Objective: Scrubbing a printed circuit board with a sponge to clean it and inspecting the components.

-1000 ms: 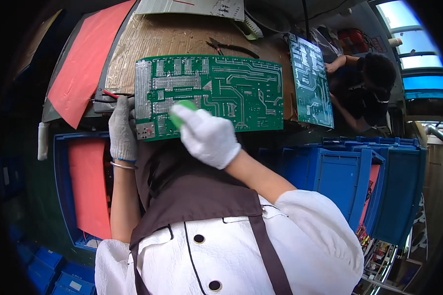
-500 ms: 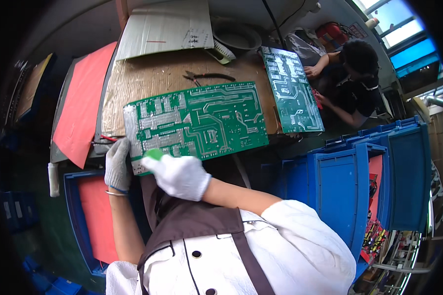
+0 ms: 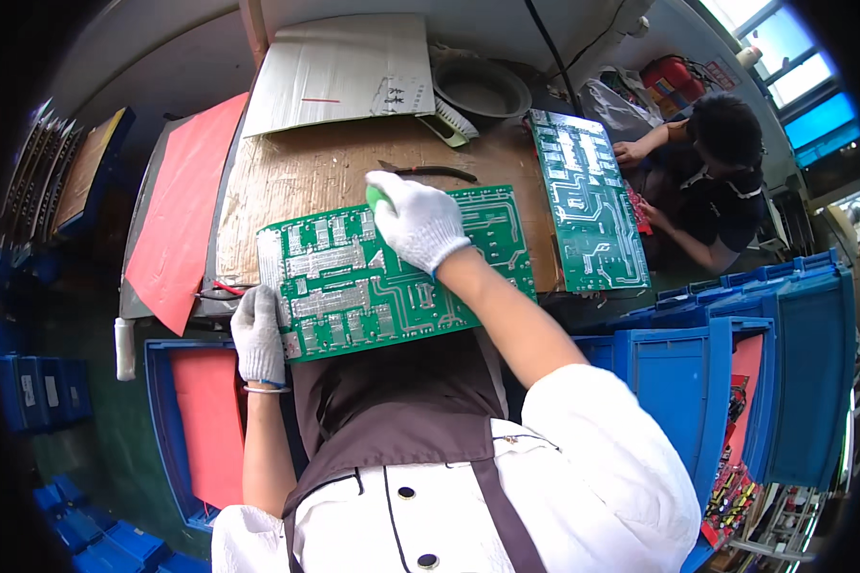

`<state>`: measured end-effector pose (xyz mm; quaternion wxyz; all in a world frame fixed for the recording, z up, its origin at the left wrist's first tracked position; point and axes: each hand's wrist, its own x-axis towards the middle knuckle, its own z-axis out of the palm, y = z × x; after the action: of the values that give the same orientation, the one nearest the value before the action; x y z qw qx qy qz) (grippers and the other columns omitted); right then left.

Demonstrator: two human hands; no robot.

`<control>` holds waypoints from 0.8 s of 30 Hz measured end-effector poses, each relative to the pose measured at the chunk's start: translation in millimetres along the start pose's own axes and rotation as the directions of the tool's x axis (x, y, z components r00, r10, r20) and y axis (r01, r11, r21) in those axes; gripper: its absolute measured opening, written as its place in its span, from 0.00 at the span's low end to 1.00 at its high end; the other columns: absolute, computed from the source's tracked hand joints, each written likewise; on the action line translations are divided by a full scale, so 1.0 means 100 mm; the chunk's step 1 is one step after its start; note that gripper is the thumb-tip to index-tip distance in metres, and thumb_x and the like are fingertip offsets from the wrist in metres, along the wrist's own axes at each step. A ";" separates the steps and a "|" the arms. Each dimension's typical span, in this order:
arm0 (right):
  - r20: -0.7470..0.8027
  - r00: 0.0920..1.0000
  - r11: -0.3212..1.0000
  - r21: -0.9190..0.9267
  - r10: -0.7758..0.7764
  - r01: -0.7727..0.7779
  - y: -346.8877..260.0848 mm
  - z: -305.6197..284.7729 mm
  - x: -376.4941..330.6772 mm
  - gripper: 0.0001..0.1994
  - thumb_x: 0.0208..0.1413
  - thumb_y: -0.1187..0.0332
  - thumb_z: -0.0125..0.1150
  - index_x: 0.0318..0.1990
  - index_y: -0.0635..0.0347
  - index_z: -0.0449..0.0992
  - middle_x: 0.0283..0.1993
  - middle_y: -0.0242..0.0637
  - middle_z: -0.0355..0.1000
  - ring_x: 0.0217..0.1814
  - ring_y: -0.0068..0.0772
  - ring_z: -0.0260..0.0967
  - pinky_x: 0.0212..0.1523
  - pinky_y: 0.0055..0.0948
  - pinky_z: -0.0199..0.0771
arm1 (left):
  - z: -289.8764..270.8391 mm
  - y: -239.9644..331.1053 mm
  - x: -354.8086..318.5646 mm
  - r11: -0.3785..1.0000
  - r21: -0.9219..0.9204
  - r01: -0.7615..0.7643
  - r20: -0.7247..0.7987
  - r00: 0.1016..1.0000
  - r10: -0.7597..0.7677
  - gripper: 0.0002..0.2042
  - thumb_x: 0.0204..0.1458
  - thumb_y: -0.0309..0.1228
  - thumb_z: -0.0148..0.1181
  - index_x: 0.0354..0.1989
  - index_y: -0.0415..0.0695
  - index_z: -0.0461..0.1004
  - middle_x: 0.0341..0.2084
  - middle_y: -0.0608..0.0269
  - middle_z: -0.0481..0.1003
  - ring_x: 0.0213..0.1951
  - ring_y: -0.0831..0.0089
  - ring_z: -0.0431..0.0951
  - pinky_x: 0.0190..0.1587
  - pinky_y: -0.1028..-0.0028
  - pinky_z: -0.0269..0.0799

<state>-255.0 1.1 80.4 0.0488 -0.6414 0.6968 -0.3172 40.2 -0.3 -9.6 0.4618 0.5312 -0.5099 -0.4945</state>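
Note:
A large green circuit board [image 3: 401, 304], its silvery solder side up, lies slightly tilted across the table's front edge. My left hand [image 3: 257, 334], in a pale knit glove, grips the board's near left edge, fingers closed around it. My right hand [image 3: 419, 218], gloved too, is closed on a small green object [image 3: 376, 196] over the board's far edge. Most of that object is hidden in my palm, so its kind is unclear. Just beyond the board lie dark-handled cutting pliers [image 3: 434, 173].
A second circuit board [image 3: 592, 205] leans at the table's right, beside a seated person [image 3: 717, 191]. Cardboard [image 3: 339, 72], a white-bristled brush [image 3: 452, 124] and a grey bowl [image 3: 483, 88] lie at the back. Blue bins [image 3: 664, 392] stand right; a red sheet [image 3: 186, 210] covers the left side.
My right hand has moved from the board's near left corner up and right to its far edge, still holding the green object. My left hand keeps its grip on the board.

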 end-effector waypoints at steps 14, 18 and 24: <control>-0.151 0.986 0.765 -0.643 -0.073 -0.042 1.08 -0.98 -0.07 0.19 0.61 0.62 0.59 0.59 0.31 0.77 0.43 0.37 0.79 0.39 0.48 0.78 0.39 0.43 0.79 | 0.05 0.15 -0.02 1.000 0.019 -0.023 -0.009 1.000 0.023 0.14 0.67 0.36 0.57 0.41 0.34 0.79 0.29 0.74 0.75 0.31 0.86 0.69 0.35 0.81 0.66; -0.074 0.978 0.597 -0.800 -0.194 0.058 1.22 -0.83 0.06 0.21 0.58 0.64 0.62 0.59 0.29 0.77 0.32 0.34 0.73 0.34 0.42 0.76 0.35 0.41 0.78 | 0.05 0.18 -0.01 0.997 0.074 -0.021 0.002 1.000 0.021 0.14 0.66 0.36 0.58 0.43 0.34 0.79 0.31 0.72 0.77 0.32 0.86 0.71 0.37 0.81 0.68; -0.086 0.979 0.959 -0.231 -0.186 0.162 0.60 -0.96 -0.15 0.22 0.60 0.69 0.59 0.63 0.42 0.75 0.47 0.41 0.80 0.48 0.45 0.80 0.50 0.36 0.80 | 0.05 0.19 -0.05 0.994 0.101 -0.041 -0.039 0.998 0.045 0.14 0.67 0.36 0.57 0.42 0.34 0.79 0.29 0.72 0.77 0.31 0.86 0.71 0.35 0.81 0.68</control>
<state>-349.8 49.9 120.7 -0.0889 -0.6839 0.6704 -0.2738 33.2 3.8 9.4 0.4558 0.5526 -0.5357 -0.4471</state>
